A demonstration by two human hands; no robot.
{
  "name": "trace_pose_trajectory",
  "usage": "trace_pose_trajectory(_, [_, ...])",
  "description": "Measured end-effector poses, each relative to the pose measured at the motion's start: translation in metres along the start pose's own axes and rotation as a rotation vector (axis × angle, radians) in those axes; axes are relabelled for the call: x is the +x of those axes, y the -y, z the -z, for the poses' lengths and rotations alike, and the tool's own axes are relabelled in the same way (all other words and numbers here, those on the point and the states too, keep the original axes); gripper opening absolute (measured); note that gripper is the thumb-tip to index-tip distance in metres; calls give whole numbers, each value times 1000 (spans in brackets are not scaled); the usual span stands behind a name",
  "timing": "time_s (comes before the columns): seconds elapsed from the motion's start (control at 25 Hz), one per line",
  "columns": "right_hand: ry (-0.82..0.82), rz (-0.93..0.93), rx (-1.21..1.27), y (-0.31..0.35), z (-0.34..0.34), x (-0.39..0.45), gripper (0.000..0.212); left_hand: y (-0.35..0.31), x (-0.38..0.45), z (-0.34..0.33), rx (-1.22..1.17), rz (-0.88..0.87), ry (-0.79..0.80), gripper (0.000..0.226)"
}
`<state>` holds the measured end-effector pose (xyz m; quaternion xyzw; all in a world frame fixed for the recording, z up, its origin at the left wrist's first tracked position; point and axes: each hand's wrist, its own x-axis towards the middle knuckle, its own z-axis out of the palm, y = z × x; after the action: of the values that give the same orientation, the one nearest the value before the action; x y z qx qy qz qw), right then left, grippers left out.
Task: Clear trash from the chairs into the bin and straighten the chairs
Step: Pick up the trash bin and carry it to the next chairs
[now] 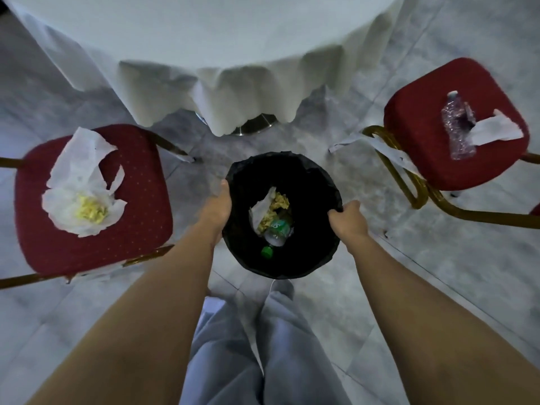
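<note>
A round bin lined with a black bag [306, 176] is in front of me between two red chairs. My left hand [216, 209] grips its left rim and my right hand [347, 222] grips its right rim. Inside lie a green-capped plastic bottle [277, 229] and a paper with yellow crumbs [270, 206]. The left chair [140, 182] holds a crumpled white paper with yellow food scraps [83, 197]. The right chair [415, 135] holds a crushed clear bottle [457, 127] and a white tissue [496, 130].
A round table with a white cloth [233, 54] stands just beyond the bin, its metal base [257, 127] showing under the hem. A white paper strip [377, 144] hangs over the right chair's gold frame. The floor is grey marble tile. My legs are below the bin.
</note>
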<state>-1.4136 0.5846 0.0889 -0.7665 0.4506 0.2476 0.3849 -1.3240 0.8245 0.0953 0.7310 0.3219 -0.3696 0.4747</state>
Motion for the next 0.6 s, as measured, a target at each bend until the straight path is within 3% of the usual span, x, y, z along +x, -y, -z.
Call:
trace_pose_trajectory(0.12, [-14,-5,-13,-8,-22,42,53,14,50,-15,32,7,-41,85])
trace_pose_trajectory(0.32, [-61,-11,-47,-29,-59,114,46,40,130,-47,50,2,-60,81])
trace_pose_trajectory(0.6, [-43,29,-82,-49,-110,196,55,77,213,-77,41,27,-79,86])
